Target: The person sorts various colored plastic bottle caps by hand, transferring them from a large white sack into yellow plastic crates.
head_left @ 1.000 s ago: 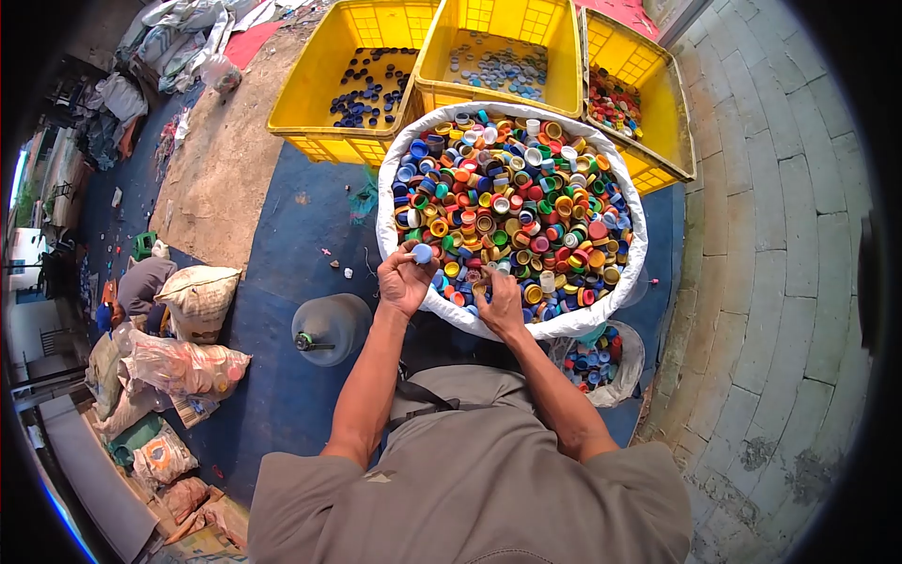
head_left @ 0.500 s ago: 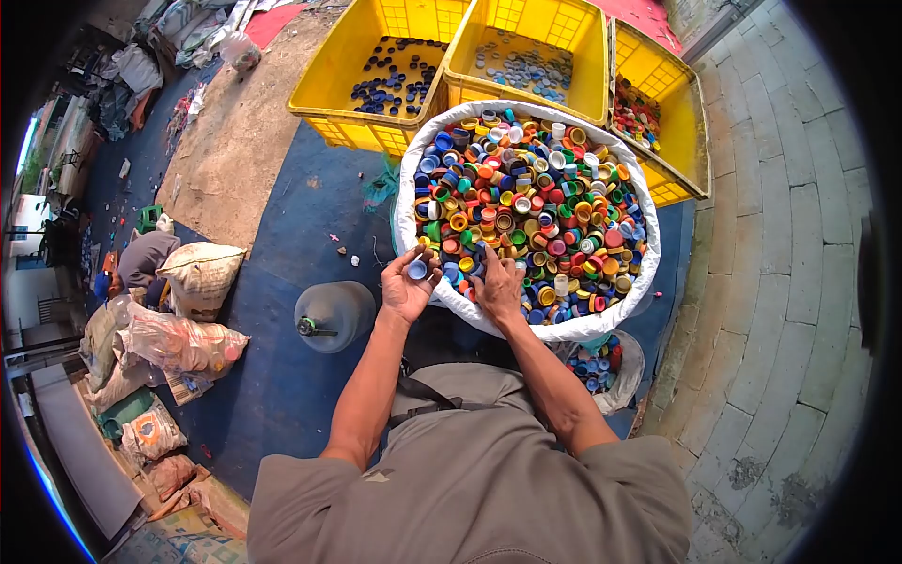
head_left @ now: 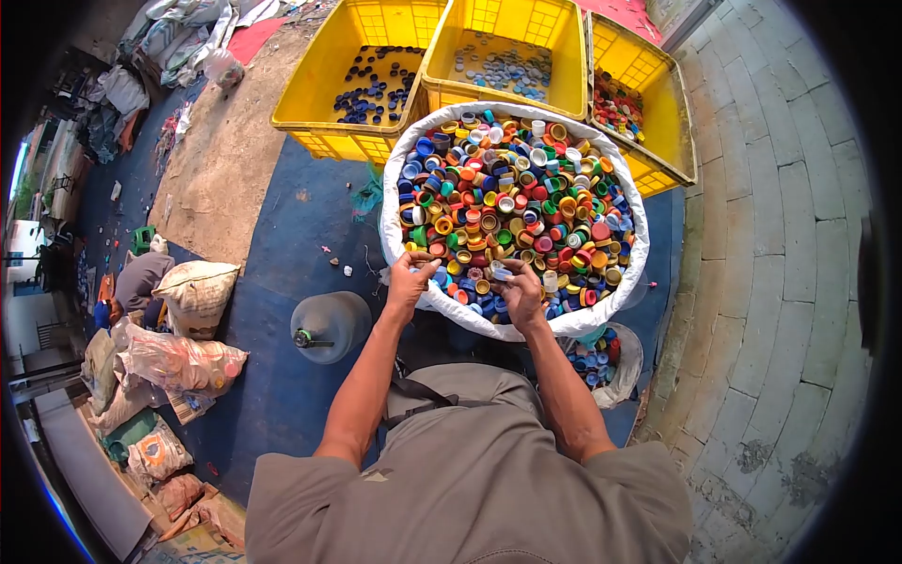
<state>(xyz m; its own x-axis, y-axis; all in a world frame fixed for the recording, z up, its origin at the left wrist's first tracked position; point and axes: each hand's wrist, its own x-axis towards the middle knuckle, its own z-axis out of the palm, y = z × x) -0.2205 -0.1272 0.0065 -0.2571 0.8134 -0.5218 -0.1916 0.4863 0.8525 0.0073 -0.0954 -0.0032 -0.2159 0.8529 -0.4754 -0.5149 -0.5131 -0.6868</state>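
Observation:
A large round container with a white cloth rim [head_left: 642, 246] is heaped with bottle caps [head_left: 507, 202] of many colours. At its near left edge is my left hand [head_left: 411, 280], thumb and fingers pinched together over the caps; whatever lies between them is too small to name. My right hand [head_left: 520, 293] is over the near part of the heap, its fingers closed on a pale blue cap [head_left: 503, 274]. Other caps lie just beneath both hands.
Three yellow crates stand behind: dark blue caps in the left [head_left: 348, 146], light blue in the middle [head_left: 507, 99], red in the right [head_left: 669, 141]. A large bottle [head_left: 343, 324], filled sacks [head_left: 197, 293], a small bag of caps [head_left: 625, 376] and a crouching person [head_left: 143, 280] surround.
My left hand has turned from palm up to a pinch, and the blue cap once in it no longer shows there. My right hand has shifted right and lifted a pale blue cap.

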